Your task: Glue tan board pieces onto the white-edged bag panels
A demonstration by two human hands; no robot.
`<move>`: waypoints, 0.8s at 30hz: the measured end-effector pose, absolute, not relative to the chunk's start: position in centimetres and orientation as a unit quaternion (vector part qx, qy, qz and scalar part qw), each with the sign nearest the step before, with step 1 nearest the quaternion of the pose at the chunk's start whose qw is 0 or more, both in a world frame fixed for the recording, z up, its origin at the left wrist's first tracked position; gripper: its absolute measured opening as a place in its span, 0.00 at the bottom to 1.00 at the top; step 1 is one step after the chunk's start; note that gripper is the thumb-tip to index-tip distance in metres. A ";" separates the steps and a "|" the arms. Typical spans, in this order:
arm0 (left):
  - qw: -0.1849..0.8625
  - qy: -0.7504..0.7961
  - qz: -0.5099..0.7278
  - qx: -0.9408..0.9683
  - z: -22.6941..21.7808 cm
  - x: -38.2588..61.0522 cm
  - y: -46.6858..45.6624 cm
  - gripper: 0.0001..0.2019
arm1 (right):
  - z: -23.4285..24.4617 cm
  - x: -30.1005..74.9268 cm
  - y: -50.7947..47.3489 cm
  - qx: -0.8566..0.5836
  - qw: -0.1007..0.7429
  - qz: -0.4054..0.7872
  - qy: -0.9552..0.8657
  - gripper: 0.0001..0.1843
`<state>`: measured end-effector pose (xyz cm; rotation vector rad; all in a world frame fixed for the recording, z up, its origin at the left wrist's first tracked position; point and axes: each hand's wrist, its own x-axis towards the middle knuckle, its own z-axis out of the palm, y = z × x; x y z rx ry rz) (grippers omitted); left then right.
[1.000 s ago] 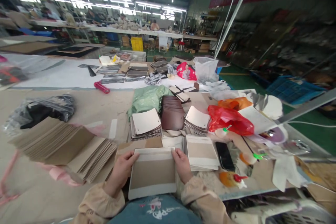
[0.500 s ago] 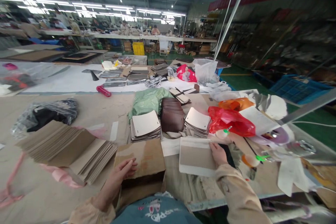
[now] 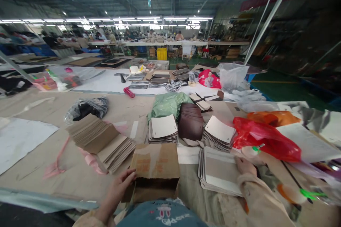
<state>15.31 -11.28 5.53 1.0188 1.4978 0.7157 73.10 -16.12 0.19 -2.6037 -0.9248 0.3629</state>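
My left hand (image 3: 121, 186) rests against the left side of a small brown cardboard box (image 3: 156, 168) at the table's near edge, fingers curled on its wall. My right hand (image 3: 245, 166) lies on the right edge of a stack of white-bordered tan panels (image 3: 220, 172) to the right of the box, fingers pressed on the top panel. Behind the box sit two stacks of white rounded cards (image 3: 163, 131) (image 3: 220, 133) with a pile of dark brown leather pieces (image 3: 190, 120) between them.
A fanned stack of brown boards (image 3: 102, 140) lies left of the box, a black plastic bag (image 3: 86, 108) behind it. Red (image 3: 266, 138) and orange (image 3: 274, 117) bags sit at the right. A pink tool (image 3: 129, 92) and grey strips lie on the far white table. People work in the distance.
The white-bordered panel left the box top and went right with my right hand onto the stack. My left hand stayed at the box's left side. The view swung left and up.
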 end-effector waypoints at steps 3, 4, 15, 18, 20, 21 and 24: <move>0.504 0.643 0.312 0.484 5.3 15.2 -11.2 0.30 | 0.4 71.8 -15.7 -0.911 0.187 0.127 -0.344 0.20; 0.480 0.648 0.317 0.499 5.2 15.2 -11.1 0.28 | 0.5 71.0 -15.5 -0.904 0.199 0.125 -0.357 0.23; 0.329 0.639 0.342 0.605 3.8 15.1 -9.3 0.18 | 0.6 54.4 -8.0 -0.774 0.331 0.238 -0.484 0.26; 0.311 0.632 0.338 0.624 3.5 14.7 -9.0 0.16 | 0.9 51.7 -3.9 -0.757 0.342 0.244 -0.500 0.26; 0.307 0.633 0.341 0.624 3.4 14.4 -9.0 0.16 | 1.3 50.7 -1.3 -0.752 0.336 0.246 -0.510 0.28; 0.303 0.635 0.345 0.621 3.3 14.2 -9.1 0.15 | 1.5 50.3 -0.3 -0.752 0.329 0.246 -0.515 0.29; 0.282 0.642 0.356 0.617 3.3 13.1 -9.3 0.13 | 2.0 49.5 1.9 -0.759 0.294 0.246 -0.526 0.30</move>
